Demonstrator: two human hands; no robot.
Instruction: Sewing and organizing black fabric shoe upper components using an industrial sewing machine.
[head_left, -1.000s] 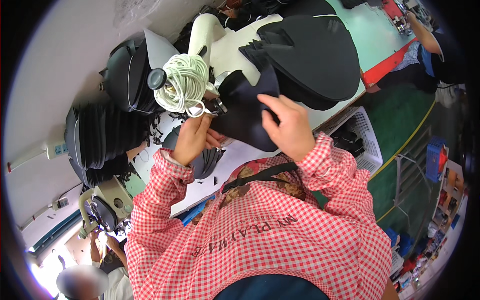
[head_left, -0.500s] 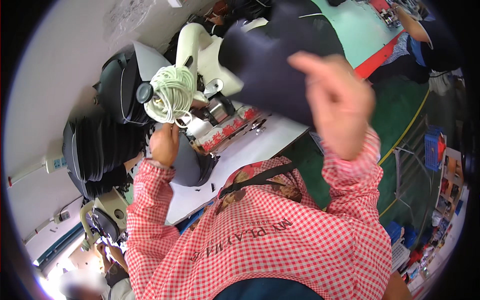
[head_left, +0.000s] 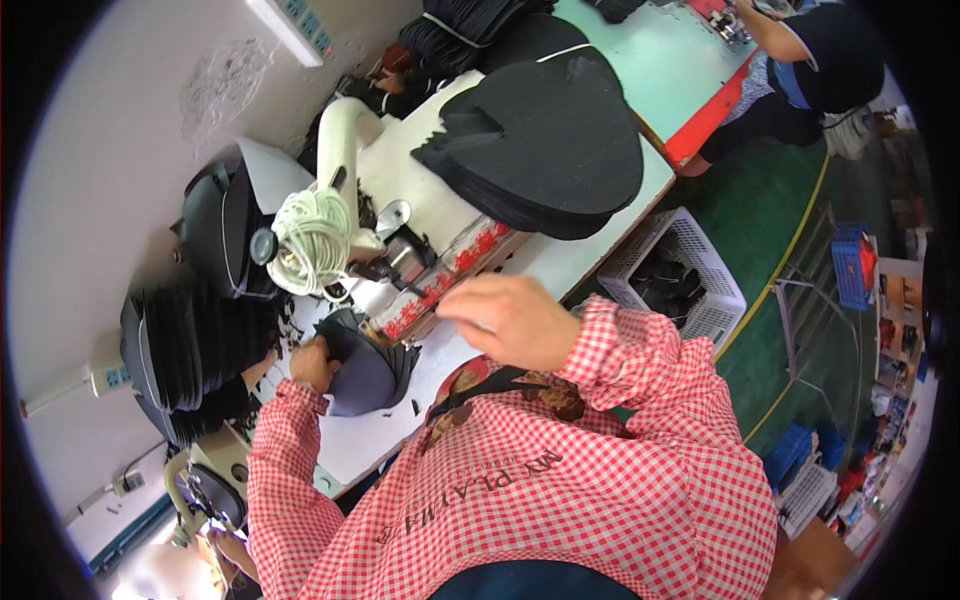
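My left hand [head_left: 312, 365] is closed at the left edge of a dark curved panel [head_left: 362, 375], the top one of a small stack below the sewing machine; its fingertips are partly hidden. My right hand [head_left: 515, 322] hovers in front of the machine's front edge. Its fingers stretch left, slightly blurred, with nothing visible in them. The cream sewing machine [head_left: 345, 135] carries a coil of pale cord [head_left: 312, 240] at its head end. A thick stack of black shaped panels [head_left: 560, 140] lies on the right of the machine bed.
Bundled black panels [head_left: 185, 350] stand along the wall at left. A white plastic crate [head_left: 715, 305] with dark pieces sits on the green floor at right. A co-worker [head_left: 835, 60] is at the far right table; another person works at lower left.
My right hand has come down and left from above the black stack, where a blurred dark panel was in the air. My left hand has moved down from beside the cord to the small stack.
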